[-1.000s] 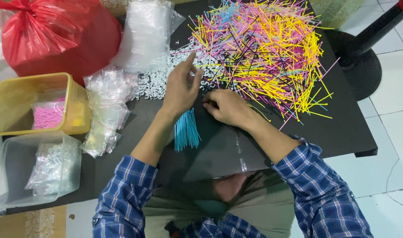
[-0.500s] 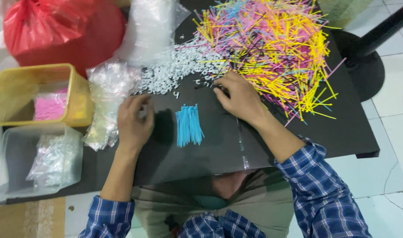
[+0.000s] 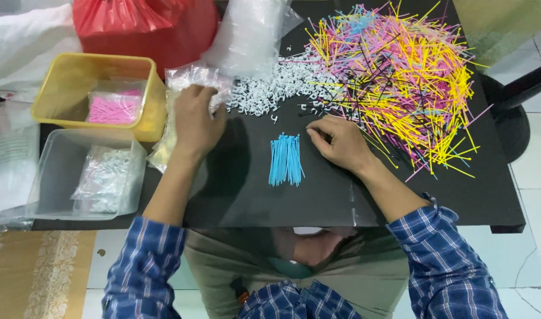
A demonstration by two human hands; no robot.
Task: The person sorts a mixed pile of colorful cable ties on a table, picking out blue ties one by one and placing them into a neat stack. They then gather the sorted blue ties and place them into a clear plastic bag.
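Note:
My left hand (image 3: pixel 196 121) lies on a small clear plastic bag (image 3: pixel 190 77) at the left of the black table (image 3: pixel 318 198), with its fingers closed over the bag's edge. My right hand (image 3: pixel 340 143) rests on the table with fingers curled; I see nothing in it. It sits at the near edge of a big heap of yellow, pink and black cable ties (image 3: pixel 400 77). Between my hands lies a neat bundle of blue cable ties (image 3: pixel 286 159), touched by neither hand. A pile of small white clips (image 3: pixel 273 91) spreads just beyond it.
A yellow bin (image 3: pixel 63 82) holds a bag of pink ties (image 3: pixel 114 109). Nearer to me, a clear bin (image 3: pixel 57 177) holds a bag of white clips (image 3: pixel 108 177). A red plastic bag (image 3: pixel 146 23) and a large clear bag (image 3: pixel 253 29) stand at the back.
My left hand has left the heap of coloured ties and moved left onto the clear bag. My right hand has stayed near the heap. The blue bundle lies where it was.

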